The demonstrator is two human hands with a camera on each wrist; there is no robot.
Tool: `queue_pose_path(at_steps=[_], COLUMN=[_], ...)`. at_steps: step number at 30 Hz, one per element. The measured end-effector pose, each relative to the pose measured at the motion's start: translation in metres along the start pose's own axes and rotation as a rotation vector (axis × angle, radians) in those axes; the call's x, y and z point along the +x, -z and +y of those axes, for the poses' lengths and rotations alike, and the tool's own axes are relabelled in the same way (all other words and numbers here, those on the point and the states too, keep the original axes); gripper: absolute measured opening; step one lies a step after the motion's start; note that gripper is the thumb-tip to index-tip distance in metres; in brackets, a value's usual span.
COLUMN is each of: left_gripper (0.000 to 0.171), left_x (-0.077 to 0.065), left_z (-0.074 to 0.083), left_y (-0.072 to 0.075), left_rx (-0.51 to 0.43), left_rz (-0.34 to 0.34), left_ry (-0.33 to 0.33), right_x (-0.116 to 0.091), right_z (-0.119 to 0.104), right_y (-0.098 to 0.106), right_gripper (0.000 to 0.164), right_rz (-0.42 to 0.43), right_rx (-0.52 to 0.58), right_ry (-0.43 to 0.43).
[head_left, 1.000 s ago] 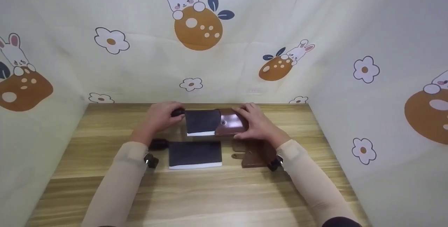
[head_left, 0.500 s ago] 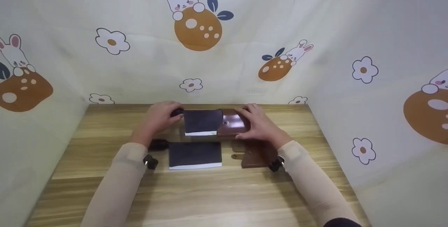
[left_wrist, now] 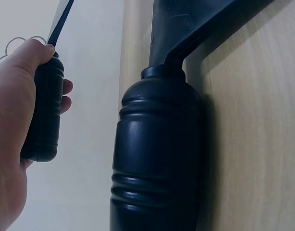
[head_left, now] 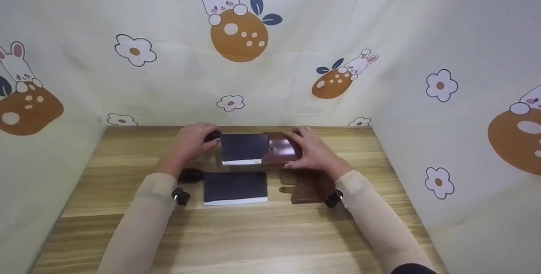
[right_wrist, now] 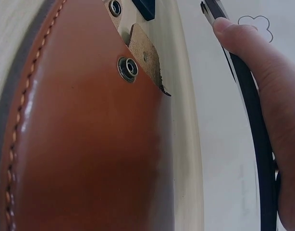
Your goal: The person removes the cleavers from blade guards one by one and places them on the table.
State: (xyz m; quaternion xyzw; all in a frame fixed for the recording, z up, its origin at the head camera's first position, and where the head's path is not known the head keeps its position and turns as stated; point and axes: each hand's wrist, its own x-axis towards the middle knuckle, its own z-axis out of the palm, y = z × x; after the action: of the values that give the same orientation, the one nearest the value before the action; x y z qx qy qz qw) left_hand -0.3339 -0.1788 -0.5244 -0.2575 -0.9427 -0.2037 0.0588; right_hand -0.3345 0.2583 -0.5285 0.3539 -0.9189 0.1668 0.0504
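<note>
My left hand [head_left: 191, 141] grips the black handle [left_wrist: 48, 115] of a cleaver [head_left: 243, 147] with a dark blade and a bright edge. Its blade lies partly inside a brown leather sheath [head_left: 279, 149], which my right hand [head_left: 316, 150] holds at the right end between thumb and fingers. Both are held up off the table, near the back. Below them, a second cleaver [head_left: 235, 186] lies flat with its black handle to the left. To its right rests a second brown leather sheath [head_left: 310, 191], unfastened, its snap studs showing in the right wrist view. The sheathed part of the held blade is hidden.
A wood-grain table [head_left: 236, 240] carries everything. Pale fabric walls [head_left: 169, 83] printed with rabbits, oranges and flowers stand at the back and both sides. The held cleaver is close to the back wall.
The held cleaver has shifted slightly left and the sheath slightly right, so a little more blade shows. Both hands keep their grip, and the second cleaver and sheath stay put.
</note>
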Motion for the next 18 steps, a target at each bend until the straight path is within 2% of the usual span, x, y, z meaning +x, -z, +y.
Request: queue_pose_path(at_steps=[9, 18], left_gripper=[0.036, 0.034], left_x=[-0.0007, -0.0022], left_z=[0.0002, 0.0013], left_y=[0.0016, 0.0052], left_rx=[-0.013, -0.025], left_rz=[-0.016, -0.011], left_ry=[0.039, 0.037], right_x=[0.0010, -0.0007], right_z=[0.0001, 0.0010], right_y=[0.0015, 0.0043], right_gripper=[0.111, 0.112], right_rz=[0.012, -0.002], right_rx=[0.002, -0.004], right_ry=[0.010, -0.012])
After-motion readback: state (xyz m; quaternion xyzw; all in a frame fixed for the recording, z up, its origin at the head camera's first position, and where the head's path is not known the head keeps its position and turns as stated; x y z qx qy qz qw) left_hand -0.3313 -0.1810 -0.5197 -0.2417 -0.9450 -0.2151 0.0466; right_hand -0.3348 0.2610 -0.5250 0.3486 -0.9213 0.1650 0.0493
